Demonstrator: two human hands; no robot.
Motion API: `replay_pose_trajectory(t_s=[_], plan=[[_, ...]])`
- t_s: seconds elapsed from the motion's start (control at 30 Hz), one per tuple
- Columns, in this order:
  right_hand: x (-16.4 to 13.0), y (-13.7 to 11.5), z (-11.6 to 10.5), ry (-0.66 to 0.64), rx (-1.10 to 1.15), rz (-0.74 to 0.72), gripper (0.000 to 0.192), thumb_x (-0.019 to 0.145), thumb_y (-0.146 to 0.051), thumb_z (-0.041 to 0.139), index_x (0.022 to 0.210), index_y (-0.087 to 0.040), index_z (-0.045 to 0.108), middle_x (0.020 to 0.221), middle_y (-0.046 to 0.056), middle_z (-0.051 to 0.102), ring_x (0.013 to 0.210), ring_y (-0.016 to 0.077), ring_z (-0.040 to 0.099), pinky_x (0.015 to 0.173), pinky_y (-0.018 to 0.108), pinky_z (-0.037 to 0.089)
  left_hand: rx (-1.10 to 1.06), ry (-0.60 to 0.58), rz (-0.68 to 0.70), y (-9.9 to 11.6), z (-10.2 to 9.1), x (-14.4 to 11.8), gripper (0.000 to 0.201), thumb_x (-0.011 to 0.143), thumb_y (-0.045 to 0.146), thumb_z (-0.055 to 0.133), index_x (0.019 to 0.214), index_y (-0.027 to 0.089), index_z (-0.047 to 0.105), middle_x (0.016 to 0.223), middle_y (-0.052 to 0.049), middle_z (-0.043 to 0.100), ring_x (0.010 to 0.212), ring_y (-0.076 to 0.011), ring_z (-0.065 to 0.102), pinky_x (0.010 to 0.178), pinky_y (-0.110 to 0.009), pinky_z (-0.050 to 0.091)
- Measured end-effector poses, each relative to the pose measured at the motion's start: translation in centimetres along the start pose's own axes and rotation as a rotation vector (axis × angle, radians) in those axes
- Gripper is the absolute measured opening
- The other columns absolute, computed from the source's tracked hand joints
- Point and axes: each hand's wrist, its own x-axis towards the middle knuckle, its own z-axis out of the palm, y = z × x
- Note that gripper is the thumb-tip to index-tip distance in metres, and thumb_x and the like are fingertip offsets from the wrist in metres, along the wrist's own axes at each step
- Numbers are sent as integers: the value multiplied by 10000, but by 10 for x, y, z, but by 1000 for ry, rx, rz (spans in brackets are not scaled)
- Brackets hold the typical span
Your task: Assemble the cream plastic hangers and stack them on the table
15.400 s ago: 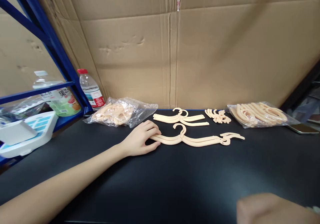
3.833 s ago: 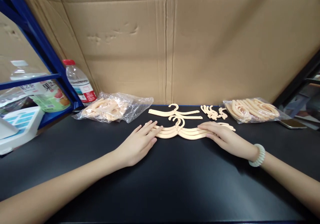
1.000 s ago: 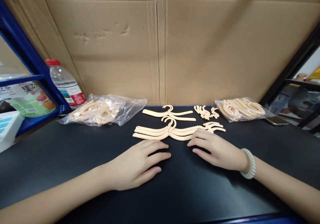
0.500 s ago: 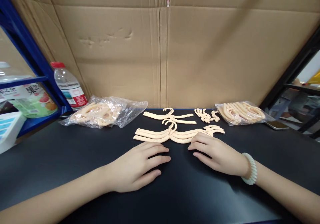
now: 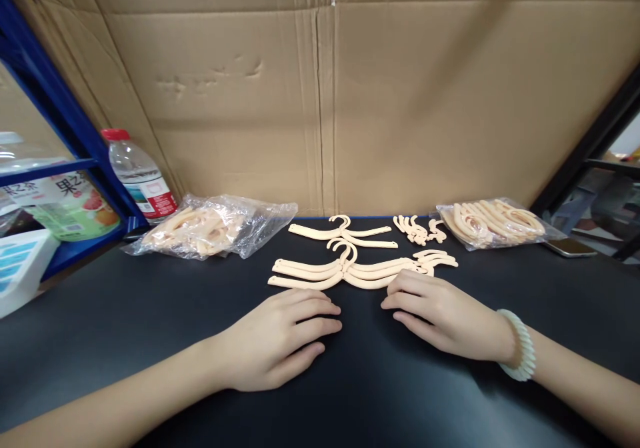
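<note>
My left hand (image 5: pixel 285 338) rests on the black table, fingers apart and holding nothing, just in front of the near hangers. On the right, my right hand (image 5: pixel 440 315) has its fingers loosely bent and apart, by the right end of those hangers; nothing shows in it. The near group of beige plastic hangers (image 5: pixel 310 271) lies flat and overlapping, hooks pointing away from me. Behind it is another beige hanger (image 5: pixel 315 233). Small curved hook pieces (image 5: pixel 415 229) lie in a pile to the right, with more small curved pieces (image 5: pixel 437 258) beyond my right fingers.
A clear bag of beige parts (image 5: pixel 215 225) lies at the left, another bag (image 5: pixel 495 223) at the right beside a phone (image 5: pixel 573 248). A red-capped bottle (image 5: pixel 140 175) stands by the blue shelf frame (image 5: pixel 100 195). Cardboard (image 5: pixel 240 101) walls off the back.
The view has shifted slightly. My right hand sits a little further right, while my left hand keeps nearly the same place. The hangers lie as before.
</note>
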Motion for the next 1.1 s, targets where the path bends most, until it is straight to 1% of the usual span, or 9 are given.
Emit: replay_pose_trajectory(t_s=[0.23, 0.83, 1.1], plan=[[-1, -1, 0, -2, 11, -25, 225, 940, -157, 424, 1048, -180, 619, 952, 80, 588, 875, 190, 549, 768, 333, 473, -11, 33, 31, 0, 1, 1, 311, 907, 137, 455, 1189, 160, 585, 1145, -111, 660, 1084, -234, 590, 961, -383, 497], [-1, -1, -1, -5, 4, -40, 234, 943, -158, 416, 1042, -173, 627, 945, 83, 598, 864, 191, 550, 762, 339, 475, 14, 65, 53, 0, 2, 3, 280, 903, 112, 447, 1135, 155, 598, 1086, -111, 674, 1001, -228, 607, 882, -363, 511], [-1, -2, -1, 6, 7, -43, 236, 944, -162, 414, 1038, -176, 631, 932, 82, 598, 857, 187, 553, 754, 334, 481, 21, 72, 59, 0, 3, 1, 281, 902, 116, 452, 1139, 162, 596, 1075, -110, 673, 994, -223, 609, 880, -356, 509]])
